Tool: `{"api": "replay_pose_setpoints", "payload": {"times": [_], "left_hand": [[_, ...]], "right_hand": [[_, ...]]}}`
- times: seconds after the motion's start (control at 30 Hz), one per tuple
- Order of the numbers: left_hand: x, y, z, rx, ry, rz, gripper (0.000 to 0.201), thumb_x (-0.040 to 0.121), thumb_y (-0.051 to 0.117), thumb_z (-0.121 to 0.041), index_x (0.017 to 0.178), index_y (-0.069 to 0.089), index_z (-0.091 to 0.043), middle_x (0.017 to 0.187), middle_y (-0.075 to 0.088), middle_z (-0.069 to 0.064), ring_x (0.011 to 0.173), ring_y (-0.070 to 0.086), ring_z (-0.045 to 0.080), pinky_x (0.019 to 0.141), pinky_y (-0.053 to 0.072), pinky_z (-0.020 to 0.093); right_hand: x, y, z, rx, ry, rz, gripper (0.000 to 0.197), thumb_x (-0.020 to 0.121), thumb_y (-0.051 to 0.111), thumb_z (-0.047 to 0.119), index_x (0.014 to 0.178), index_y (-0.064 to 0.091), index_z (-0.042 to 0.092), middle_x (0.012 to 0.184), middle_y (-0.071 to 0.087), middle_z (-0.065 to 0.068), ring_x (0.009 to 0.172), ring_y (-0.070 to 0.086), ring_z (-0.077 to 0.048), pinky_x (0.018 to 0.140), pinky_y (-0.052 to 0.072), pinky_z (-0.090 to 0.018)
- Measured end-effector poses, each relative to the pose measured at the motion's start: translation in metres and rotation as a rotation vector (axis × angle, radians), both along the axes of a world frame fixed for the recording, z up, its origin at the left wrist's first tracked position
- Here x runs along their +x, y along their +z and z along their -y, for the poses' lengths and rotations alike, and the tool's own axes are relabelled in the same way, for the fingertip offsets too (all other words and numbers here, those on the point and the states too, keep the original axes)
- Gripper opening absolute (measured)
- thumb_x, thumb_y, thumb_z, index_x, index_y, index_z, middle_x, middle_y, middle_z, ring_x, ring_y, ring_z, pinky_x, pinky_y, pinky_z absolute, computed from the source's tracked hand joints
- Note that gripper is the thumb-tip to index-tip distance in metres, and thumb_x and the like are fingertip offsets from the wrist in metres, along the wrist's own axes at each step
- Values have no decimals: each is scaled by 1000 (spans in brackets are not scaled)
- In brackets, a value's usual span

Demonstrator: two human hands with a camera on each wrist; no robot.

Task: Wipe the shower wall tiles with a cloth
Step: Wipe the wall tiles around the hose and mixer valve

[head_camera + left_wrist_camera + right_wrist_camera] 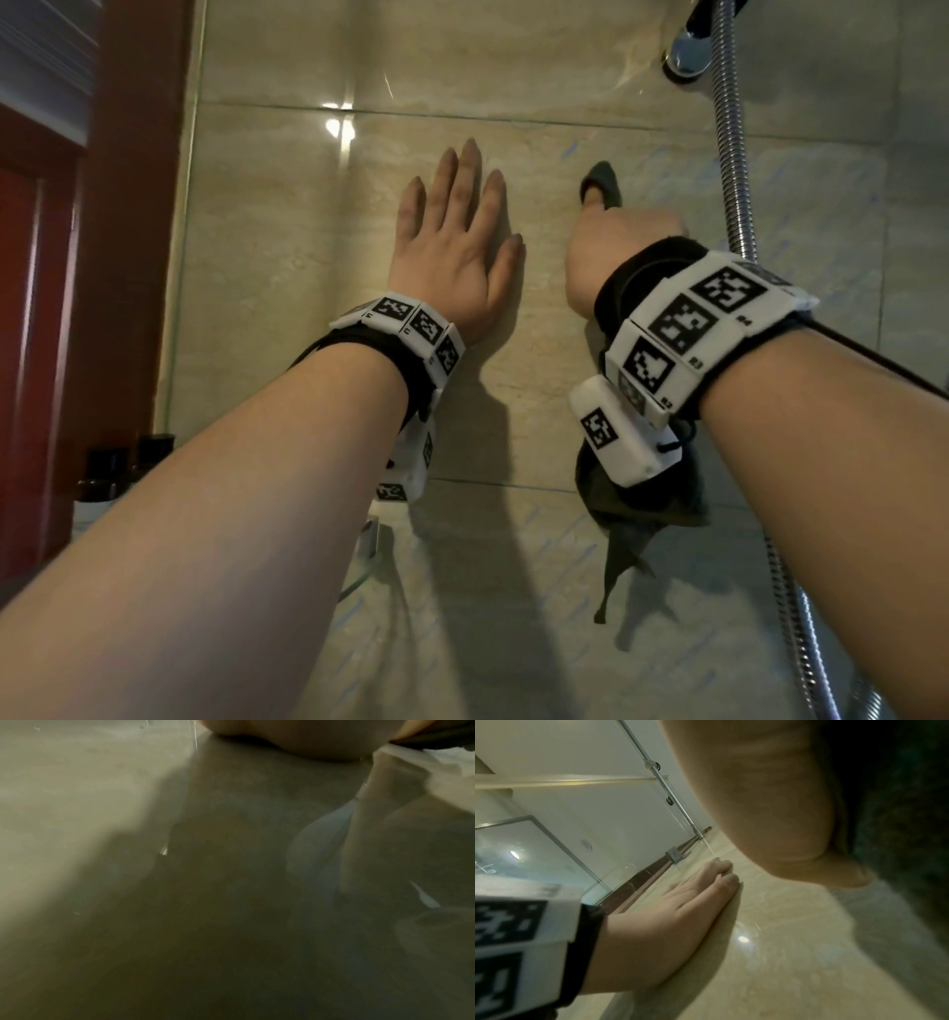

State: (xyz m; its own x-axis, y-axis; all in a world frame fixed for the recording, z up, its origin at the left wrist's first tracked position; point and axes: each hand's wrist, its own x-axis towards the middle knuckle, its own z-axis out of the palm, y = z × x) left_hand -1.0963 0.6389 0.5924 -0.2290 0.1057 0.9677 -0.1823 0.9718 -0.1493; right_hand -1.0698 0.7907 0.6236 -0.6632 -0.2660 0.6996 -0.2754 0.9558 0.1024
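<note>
A dark, crumpled cloth [637,493] is hanging lengthwise toward 6 o'clock, tapering to a point. The right hand [611,246] is clutching it against the tiles [287,246]; the left hand [457,241] is pressing flat, fingers straight.

The right hand [613,246] hides its own fingers and most of the dark grey cloth [603,185]. The ribbed chrome shower hose [732,169] runs off both edges. The left wrist view is blurred.
</note>
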Motion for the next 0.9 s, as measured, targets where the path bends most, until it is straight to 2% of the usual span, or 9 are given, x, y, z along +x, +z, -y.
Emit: {"api": "replay_pose_setpoints", "payload": {"times": [0.07,0.23,0.3,0.4,0.47,0.53,0.63,0.8,0.9], "left_hand": [[0,0,0,2,-4,-2,66,98,20,-47,154,16,-14,162,3,11,150,-1,25,118,-4,43],[1,2,0,7,7,33,67,97,15,-48,155,12,-14,162,-3,10,149,-5,24,118,-6,43],[1,2,0,8,12,36,67,97,15,-48,155,11,-14,162,-4,10,149,-5,24,118,-6,43],[1,1,1,2,7,25,67,98,16,-48,155,11,-14,162,-3,10,149,-5,24,118,-6,43],[0,1,1,0,0,14,66,98,16,-48,155,12,-14,162,-2,10,149,-4,24,118,-6,42],[0,1,1,0,-1,5,66,98,16,-49,155,12,-15,162,-2,9,149,-4,23,118,-7,41],[-1,1,2,0,2,-5,66,98,15,-49,155,13,-15,163,-1,9,149,-4,22,118,-6,41],[-1,0,1,0,1,-17,66,98,16,-49,155,14,-15,162,2,9,150,-2,22,118,-5,40],[-1,0,1,0,3,-19,66,98,15,-49,155,14,-15,162,1,9,150,-2,22,118,-5,40]], "right_hand": [[3,-5,1,6,0,8,72,94,40,15,150,-3,4,97,52,-8,75,48,-23,64,36,-34],[6,-20,10,41,39,14,70,94,38,15,150,-2,5,114,59,-7,99,59,-24,67,35,-33],[4,-19,11,38,36,28,70,95,37,17,151,-4,10,108,57,-7,87,56,-24,65,35,-34],[-2,-9,6,46,3,17,70,97,36,17,150,-8,13,82,45,-6,59,38,-20,65,36,-34],[-6,0,3,34,-8,1,72,96,39,17,150,-9,14,73,39,-6,57,37,-20,66,36,-35],[-12,5,-2,-30,19,-10,71,96,40,18,151,-5,14,82,47,-10,71,46,-24,69,35,-36],[-18,11,-7,-156,124,-87,59,98,36,19,150,11,13,129,49,-18,114,50,-32,82,36,-37],[-13,25,-5,-136,-4,10,61,101,32,23,152,-3,19,134,47,-10,112,54,-28,69,34,-34],[-3,19,-5,-169,18,16,61,101,32,21,151,-3,10,136,46,-15,116,52,-30,78,42,-34]]}}
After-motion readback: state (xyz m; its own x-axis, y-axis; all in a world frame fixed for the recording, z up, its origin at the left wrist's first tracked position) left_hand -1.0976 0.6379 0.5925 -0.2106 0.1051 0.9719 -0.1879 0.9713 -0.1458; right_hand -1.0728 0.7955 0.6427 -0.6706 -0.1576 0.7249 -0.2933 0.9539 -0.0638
